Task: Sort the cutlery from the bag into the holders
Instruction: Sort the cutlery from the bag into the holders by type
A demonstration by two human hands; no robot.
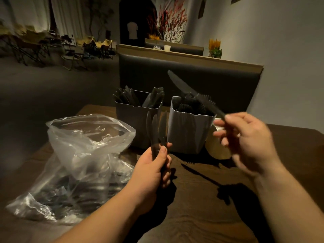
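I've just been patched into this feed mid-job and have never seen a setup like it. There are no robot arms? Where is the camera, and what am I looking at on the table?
There is no machine here. A person works with bare hands, and the one picture comes from a camera worn on their head, looking forward and down. The left hand grips a small bunch of black knives, blades up. The right hand pinches a single knife by its handle, raised over the light holder, which is full of black cutlery. Beside it stands a dark holder with two compartments, also holding cutlery. On the left of the wooden table, a clear plastic bag lies open with more dark cutlery inside.
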